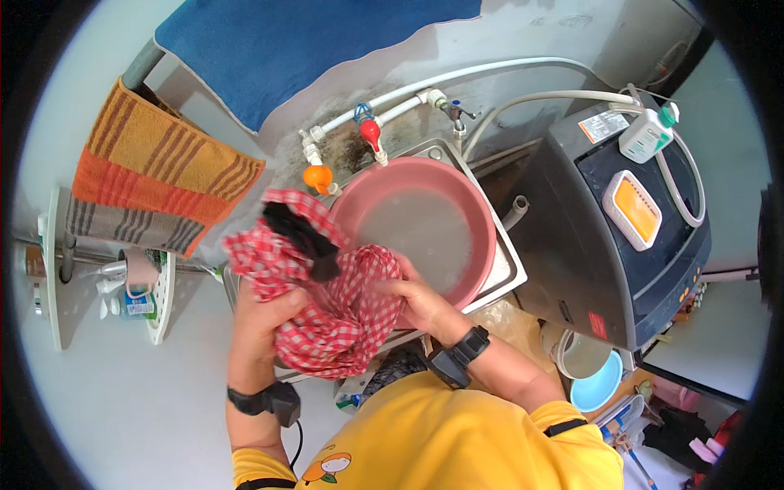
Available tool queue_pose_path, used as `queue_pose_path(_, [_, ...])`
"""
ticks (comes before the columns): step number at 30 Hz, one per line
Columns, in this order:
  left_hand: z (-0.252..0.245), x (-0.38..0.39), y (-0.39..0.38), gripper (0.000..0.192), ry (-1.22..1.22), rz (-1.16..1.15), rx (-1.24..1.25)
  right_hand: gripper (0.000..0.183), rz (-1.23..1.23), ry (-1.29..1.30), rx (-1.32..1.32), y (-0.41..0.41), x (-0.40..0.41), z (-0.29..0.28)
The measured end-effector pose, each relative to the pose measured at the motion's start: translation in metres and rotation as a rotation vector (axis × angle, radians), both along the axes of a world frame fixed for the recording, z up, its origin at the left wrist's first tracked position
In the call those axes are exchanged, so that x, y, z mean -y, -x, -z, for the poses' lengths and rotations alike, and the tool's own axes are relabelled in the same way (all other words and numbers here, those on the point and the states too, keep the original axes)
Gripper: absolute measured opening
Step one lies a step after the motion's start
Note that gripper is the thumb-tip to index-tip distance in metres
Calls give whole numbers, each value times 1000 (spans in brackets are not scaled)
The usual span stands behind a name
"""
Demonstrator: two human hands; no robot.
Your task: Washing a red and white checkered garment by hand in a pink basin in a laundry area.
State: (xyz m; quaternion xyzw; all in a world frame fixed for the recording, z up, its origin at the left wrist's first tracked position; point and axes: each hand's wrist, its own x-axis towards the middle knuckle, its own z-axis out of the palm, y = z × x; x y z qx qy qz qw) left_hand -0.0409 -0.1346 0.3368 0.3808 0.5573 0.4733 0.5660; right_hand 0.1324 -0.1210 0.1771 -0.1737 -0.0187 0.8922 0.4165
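Note:
A bunched red-and-white checked cloth [343, 331] hangs between my two hands, over the left side of the sink. A black piece of fabric [300, 236] lies on its upper folds. My left hand [263, 315] grips the cloth's left side, thumb on top. My right hand [419, 300] holds its right side, close to the basin's near rim. Beyond the cloth, a pink plastic basin [484, 245] with cloudy greyish water [416, 226] stands in the stainless steel sink [505, 269]. The cloth hides the basin's lower left part.
Behind the basin are taps with red [370, 131] and orange [318, 178] covers. A dark washing machine [569, 245] stands right, bearing a pump bottle [646, 138] and an orange-and-white soap dish [633, 210]. A striped towel [165, 171] and a blue towel [294, 55] hang at the wall.

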Motion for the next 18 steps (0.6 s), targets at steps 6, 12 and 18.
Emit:
queue_pose_path(6, [57,-3,1,46,68,101,155,78,46,-489,522,-1,13,-16])
queue_pose_path(12, [94,7,33,65,157,307,256,84,125,-552,667,15,23,-22])
queue_pose_path(18, [109,16,53,59,193,360,250,84,61,-750,893,25,25,-29])
